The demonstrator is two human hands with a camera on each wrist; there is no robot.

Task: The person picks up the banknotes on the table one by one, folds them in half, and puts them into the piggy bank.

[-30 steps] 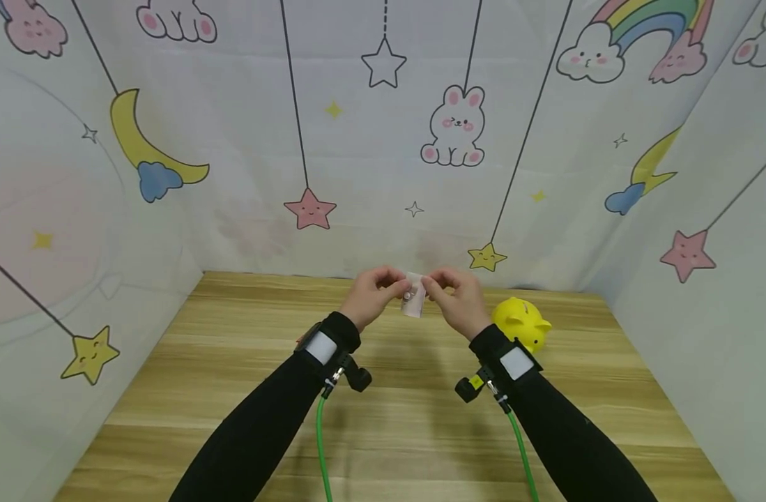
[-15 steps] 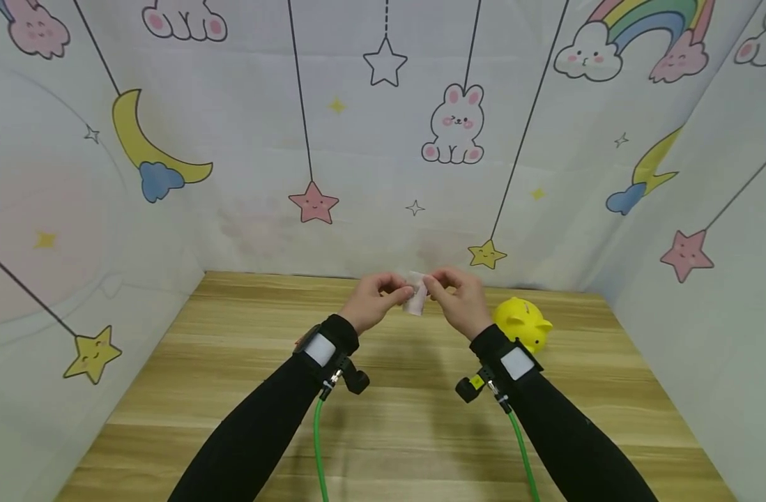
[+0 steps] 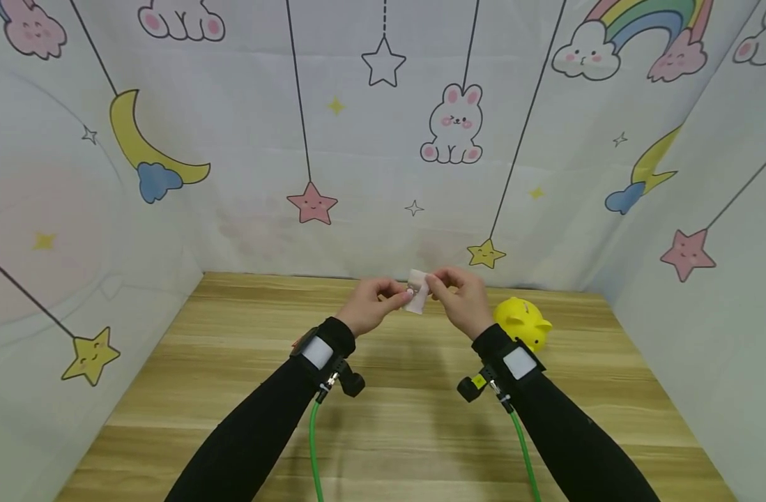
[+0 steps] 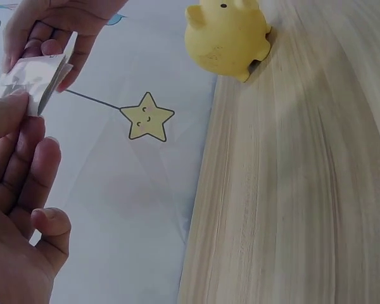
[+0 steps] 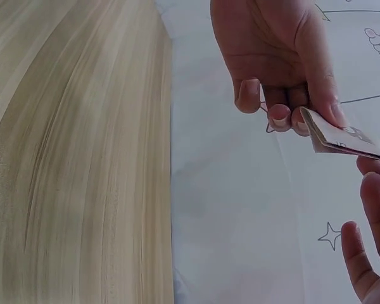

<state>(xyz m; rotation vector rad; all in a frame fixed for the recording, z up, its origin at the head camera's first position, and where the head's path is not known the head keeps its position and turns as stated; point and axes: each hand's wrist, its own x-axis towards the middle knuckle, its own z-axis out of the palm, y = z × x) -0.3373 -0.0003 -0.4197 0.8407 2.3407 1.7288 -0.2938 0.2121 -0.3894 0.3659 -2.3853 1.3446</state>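
Observation:
Both hands hold a small folded banknote (image 3: 419,291), whitish-pink with dark print, raised above the back of the wooden table. My left hand (image 3: 371,305) pinches its left side between thumb and fingers. On the right edge, the thumb and fingers of my right hand (image 3: 461,301) grip it. In the left wrist view the folded banknote (image 4: 33,73) shows several layers standing slightly apart at one end. The right wrist view shows the folded edge of the banknote (image 5: 342,136) too. A yellow piggy bank (image 3: 522,323) stands just right of my right hand, partly behind that wrist.
The wooden table (image 3: 395,432) reaches the patterned cloth wall (image 3: 370,237) behind the hands. Cloth also hangs at both sides. A green cable (image 3: 316,446) runs from the left wrist, and another green cable (image 3: 525,446) from the right.
The banknote has tilted to the right at its top, and its print shows again beside the left thumb. My left hand has shifted slightly left; the piggy bank has stayed put.

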